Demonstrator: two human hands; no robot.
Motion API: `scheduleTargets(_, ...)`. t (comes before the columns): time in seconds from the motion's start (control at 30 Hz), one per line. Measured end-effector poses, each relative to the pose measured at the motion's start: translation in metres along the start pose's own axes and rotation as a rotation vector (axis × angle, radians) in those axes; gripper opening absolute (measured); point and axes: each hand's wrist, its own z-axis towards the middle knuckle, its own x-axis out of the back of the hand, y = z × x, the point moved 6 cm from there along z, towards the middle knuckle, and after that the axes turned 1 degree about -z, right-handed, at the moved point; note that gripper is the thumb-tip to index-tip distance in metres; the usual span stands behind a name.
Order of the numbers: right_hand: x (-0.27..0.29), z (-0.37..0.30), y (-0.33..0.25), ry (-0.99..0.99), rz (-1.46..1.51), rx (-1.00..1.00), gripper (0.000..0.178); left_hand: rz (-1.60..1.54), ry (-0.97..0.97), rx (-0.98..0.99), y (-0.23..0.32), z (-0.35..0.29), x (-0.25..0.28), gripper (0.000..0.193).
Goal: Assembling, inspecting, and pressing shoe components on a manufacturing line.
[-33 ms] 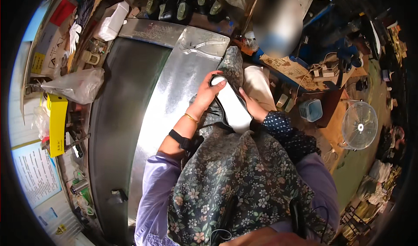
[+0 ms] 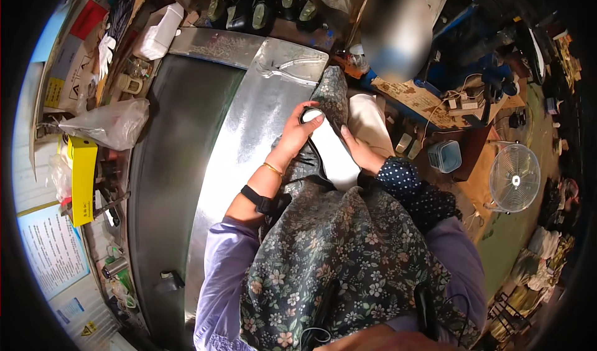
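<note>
A dark shoe (image 2: 334, 155) rests over my lap, its long white underside facing up. My left hand (image 2: 295, 132) is closed around its far end, with the thumb pressed on the white surface. My right hand (image 2: 362, 154) holds the shoe's right side, its thumb lying along the edge; its other fingers are partly hidden. Beneath the shoe is my floral apron (image 2: 348, 258). A pair of metal pliers (image 2: 291, 69) lies on the steel worktop (image 2: 239, 121) ahead of my left hand, touched by neither hand.
Left of the worktop runs a dark conveyor belt (image 2: 177, 139), with a small black object (image 2: 169, 281) on it. Several black shoes (image 2: 261, 14) stand at the far end. To the right are a blue-grey bin (image 2: 444, 156) and a fan (image 2: 514, 178). A blurred patch (image 2: 397, 31) hides something ahead.
</note>
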Motion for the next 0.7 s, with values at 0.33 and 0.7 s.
scheduleTargets(0.33,0.014,-0.001,-0.043,-0.204,0.027,0.055,0.059,0.08,-0.051,0.022,0.004,0.017,-0.008,0.042)
scheduleTargets(0.7,0.009,-0.036,-0.002,-0.04,-0.023,0.284,0.063,0.217,-0.164,0.002,0.009,0.024,-0.011,0.042)
